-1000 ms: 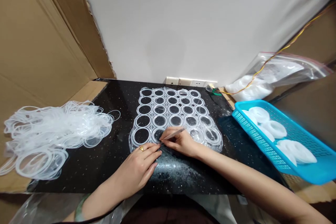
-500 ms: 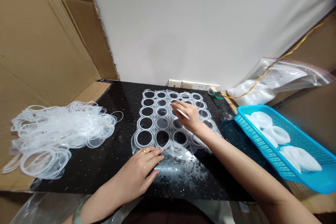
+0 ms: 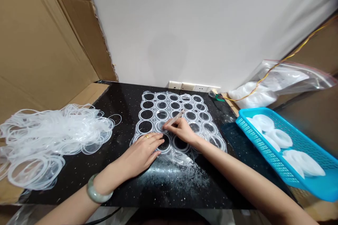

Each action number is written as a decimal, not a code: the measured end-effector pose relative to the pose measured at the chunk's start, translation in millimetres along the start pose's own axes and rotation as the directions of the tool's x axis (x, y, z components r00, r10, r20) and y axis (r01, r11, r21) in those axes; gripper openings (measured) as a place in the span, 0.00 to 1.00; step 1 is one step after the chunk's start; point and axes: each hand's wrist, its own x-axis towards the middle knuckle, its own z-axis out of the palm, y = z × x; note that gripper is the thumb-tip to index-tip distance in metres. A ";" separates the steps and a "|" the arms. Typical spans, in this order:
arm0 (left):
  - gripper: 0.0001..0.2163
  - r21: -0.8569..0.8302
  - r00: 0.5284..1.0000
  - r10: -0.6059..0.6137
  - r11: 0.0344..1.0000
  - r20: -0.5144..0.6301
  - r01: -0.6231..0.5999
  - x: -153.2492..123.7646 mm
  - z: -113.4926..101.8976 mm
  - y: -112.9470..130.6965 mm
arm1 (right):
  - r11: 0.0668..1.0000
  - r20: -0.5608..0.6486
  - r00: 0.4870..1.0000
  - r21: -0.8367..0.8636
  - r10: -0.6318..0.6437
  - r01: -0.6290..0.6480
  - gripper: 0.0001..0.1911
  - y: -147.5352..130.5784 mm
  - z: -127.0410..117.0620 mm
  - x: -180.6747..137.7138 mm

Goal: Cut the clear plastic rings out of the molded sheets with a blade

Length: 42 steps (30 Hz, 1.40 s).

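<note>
A translucent plastic sheet (image 3: 196, 116) with rows of round ring shapes lies flat on the black speckled tabletop (image 3: 111, 168). Across its front left edge rests my left hand (image 3: 145, 151), palm down, fingers stretched out, with a ring on one finger and a bangle at the wrist. My right hand (image 3: 183, 132) pinches a slim whitish stick-like tool (image 3: 176, 117), whose exact kind I cannot make out. Its lower end is hidden by my fingers, which are over a ring near the front of the sheet, just beyond my left fingertips.
Loose translucent rings (image 3: 58, 130) are heaped at the left. A blue basket (image 3: 264, 154) at the right holds several white rings (image 3: 280, 137). Behind it are a plastic bag (image 3: 253, 93) and a yellow-red wire (image 3: 264, 77). Cardboard (image 3: 44, 42) stands at left; wall sockets (image 3: 187, 86) line the back.
My right hand has come nearer and leftward across the sheet with the tool, now close to my left hand. My left hand has shifted slightly farther onto the sheet. The view has moved slightly.
</note>
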 end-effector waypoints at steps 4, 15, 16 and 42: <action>0.18 -0.016 1.000 -0.016 1.000 -0.010 0.016 -1.9 4.9 -2.3 | 0.999 0.021 1.000 0.042 0.014 -0.015 0.13 -0.8 -1.0 -0.1; 0.17 0.002 1.000 -0.004 1.000 -0.029 0.004 -2.4 9.0 -3.0 | 1.000 0.011 1.000 0.019 -0.004 0.004 0.14 -3.2 2.4 -3.8; 0.17 0.006 1.000 -0.002 1.000 -0.027 0.003 -2.3 8.9 -2.7 | 1.000 0.012 1.000 0.004 -0.015 0.015 0.14 -3.8 2.2 -4.2; 0.16 -0.051 1.000 0.000 0.999 -0.024 -0.001 -1.5 2.9 -2.6 | 0.519 0.061 0.884 -0.790 -0.464 0.327 0.11 -3.1 -28.1 40.6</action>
